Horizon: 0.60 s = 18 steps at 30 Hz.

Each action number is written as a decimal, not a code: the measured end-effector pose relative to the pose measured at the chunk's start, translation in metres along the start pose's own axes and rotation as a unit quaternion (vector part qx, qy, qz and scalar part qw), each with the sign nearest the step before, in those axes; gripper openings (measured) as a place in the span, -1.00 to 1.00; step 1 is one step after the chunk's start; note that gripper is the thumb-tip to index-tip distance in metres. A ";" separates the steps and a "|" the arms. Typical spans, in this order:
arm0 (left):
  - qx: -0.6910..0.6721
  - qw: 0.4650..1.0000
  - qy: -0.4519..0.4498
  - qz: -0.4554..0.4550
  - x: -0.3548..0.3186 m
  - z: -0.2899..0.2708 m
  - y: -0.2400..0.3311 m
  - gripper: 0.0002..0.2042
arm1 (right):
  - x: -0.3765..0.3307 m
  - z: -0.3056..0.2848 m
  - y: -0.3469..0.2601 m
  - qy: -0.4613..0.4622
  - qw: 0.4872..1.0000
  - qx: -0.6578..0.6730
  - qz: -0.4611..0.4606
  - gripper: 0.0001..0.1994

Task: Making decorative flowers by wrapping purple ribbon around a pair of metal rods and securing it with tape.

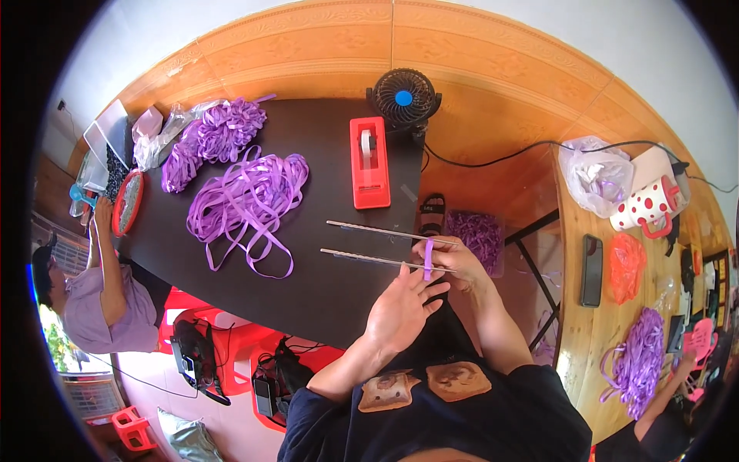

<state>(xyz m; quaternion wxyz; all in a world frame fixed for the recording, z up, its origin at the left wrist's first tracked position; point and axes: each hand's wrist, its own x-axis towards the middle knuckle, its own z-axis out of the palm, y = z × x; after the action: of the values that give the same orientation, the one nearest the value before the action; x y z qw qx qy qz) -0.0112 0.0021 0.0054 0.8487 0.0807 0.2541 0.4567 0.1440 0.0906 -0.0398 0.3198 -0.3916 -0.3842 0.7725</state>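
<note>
Centre of frame, I've the left hand (pixel 399 312) with fingers spread apart, the right hand (pixel 466 266) clamped on two long, pale rods (pixel 369 229), narrow purple ribbon (pixel 428 260) crossing both. Should that grip slacken, I'd fear rods splaying and ribbon slipping. Beyond, upper left: a loose purple ribbon heap (pixel 262 189) on the black tabletop (pixel 315 296).

The right hand (pixel 468 262) holds two thin rods (pixel 369 229), but the purple ribbon (pixel 428 262) and the rods hide part of its grip, so the exact finger placement cannot be told; the fine marks along the rods are too small to read; the same hand covers a corner of the bin (pixel 500 262); the co-worker (pixel 666 431) at lower right is cut off by the dark rim; small items beyond the pink object (pixel 699 339) blur together.
</note>
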 end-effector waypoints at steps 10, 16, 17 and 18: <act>-0.017 1.000 -0.007 0.005 -0.001 0.003 0.001 -0.47 | -0.021 0.002 -0.006 0.073 0.988 0.096 -0.100 -0.33; -0.011 1.000 -0.010 0.006 0.000 0.002 -0.001 -0.44 | -0.020 0.019 -0.013 0.103 0.987 0.061 -0.105 -0.31; -0.010 1.000 -0.010 0.007 0.000 0.001 -0.001 -0.44 | -0.020 0.020 -0.012 0.102 0.987 0.057 -0.107 -0.31; -0.003 1.000 -0.009 0.007 0.001 -0.001 -0.001 -0.42 | -0.020 0.021 -0.012 0.101 0.987 0.057 -0.108 -0.31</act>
<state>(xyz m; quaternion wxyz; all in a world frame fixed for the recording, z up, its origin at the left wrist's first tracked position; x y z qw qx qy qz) -0.0099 0.0021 0.0041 0.8480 0.0840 0.2444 0.4627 0.1381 0.0739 -0.0140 0.4601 -0.4054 -0.3453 0.7105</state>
